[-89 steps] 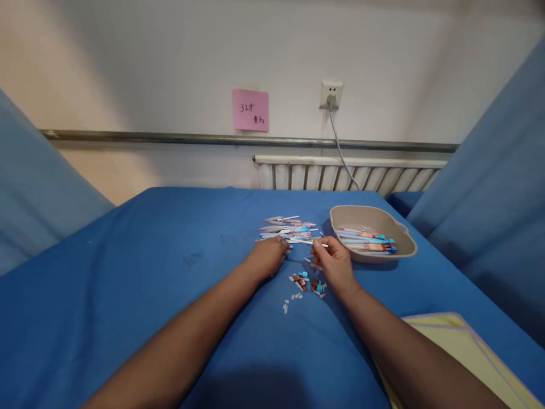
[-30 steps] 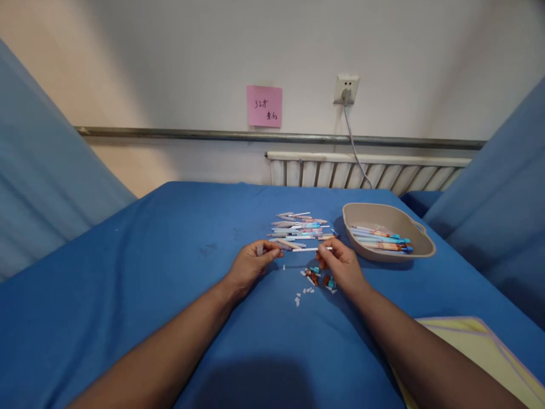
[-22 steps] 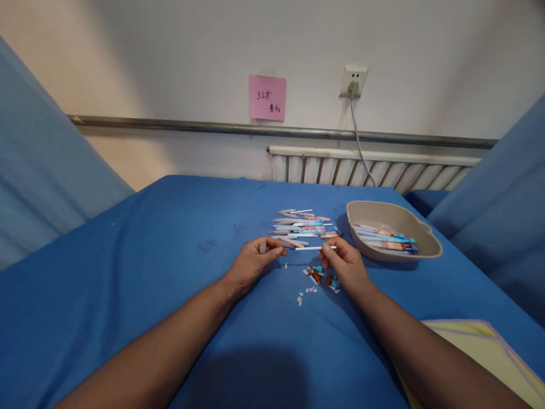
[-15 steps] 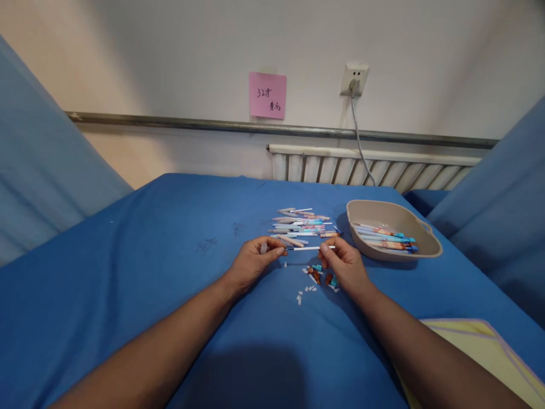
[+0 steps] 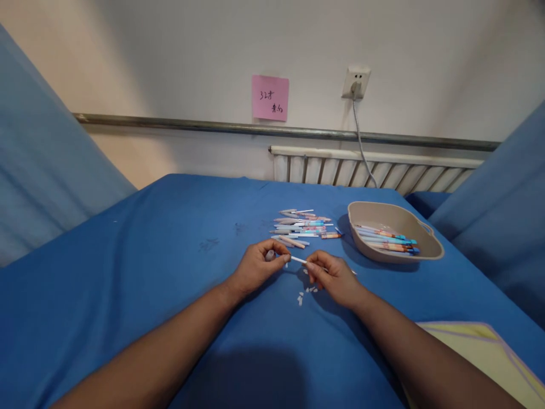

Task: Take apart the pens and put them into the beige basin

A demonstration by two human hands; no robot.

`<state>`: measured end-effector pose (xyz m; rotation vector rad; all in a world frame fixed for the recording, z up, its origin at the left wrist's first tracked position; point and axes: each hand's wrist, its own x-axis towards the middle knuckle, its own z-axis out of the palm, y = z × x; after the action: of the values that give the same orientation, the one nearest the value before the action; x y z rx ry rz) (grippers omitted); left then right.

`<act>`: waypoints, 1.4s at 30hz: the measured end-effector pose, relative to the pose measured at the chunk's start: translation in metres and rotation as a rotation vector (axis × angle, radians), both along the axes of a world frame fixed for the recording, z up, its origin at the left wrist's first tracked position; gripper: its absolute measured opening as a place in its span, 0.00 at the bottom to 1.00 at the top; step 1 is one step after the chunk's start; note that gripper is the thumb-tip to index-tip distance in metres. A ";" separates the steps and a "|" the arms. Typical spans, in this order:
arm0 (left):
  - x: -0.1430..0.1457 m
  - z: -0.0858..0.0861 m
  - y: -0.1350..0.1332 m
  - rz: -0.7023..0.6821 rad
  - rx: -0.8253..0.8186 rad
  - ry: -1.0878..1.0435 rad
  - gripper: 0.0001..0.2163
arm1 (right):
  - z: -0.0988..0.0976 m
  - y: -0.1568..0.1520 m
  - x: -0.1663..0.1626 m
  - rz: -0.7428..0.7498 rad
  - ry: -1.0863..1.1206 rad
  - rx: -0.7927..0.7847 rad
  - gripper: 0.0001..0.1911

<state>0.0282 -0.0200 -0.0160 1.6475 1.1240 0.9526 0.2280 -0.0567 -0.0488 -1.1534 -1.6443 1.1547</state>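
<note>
My left hand (image 5: 260, 266) is closed in a pinch, and the rounded end of a pale pen barrel (image 5: 269, 255) shows between its fingers. A thin white pen refill (image 5: 298, 260) spans the gap between my hands, its left end at my left fingertips. My right hand (image 5: 334, 275) pinches the refill, and a white tip pokes out beyond the knuckles. Whether the refill's left end sits inside the barrel is hidden by my fingers. Small white pieces (image 5: 301, 298) lie on the blue cloth below. Behind my hands lies a pile of pen parts (image 5: 298, 228).
A beige basket (image 5: 434, 250) holding several pens stands at the right. A yellow cloth (image 5: 464, 352) lies at the near right on the blue-covered table (image 5: 149, 272). Along the far side are a radiator (image 5: 315, 167) and a plugged-in cable (image 5: 361, 147).
My right hand has moved down and to the left, closer to my left hand. Less of the refill shows between them, and it now tilts. My right hand covers the brown and teal pieces.
</note>
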 end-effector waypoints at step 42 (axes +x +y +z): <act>-0.014 0.015 -0.004 -0.276 0.455 0.639 0.13 | 0.006 -0.003 0.004 -0.102 -0.238 0.273 0.09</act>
<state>0.0140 -0.0236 -0.0009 2.5201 1.0790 0.5270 0.2316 -0.0594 -0.0431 -1.2153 -1.8325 0.7224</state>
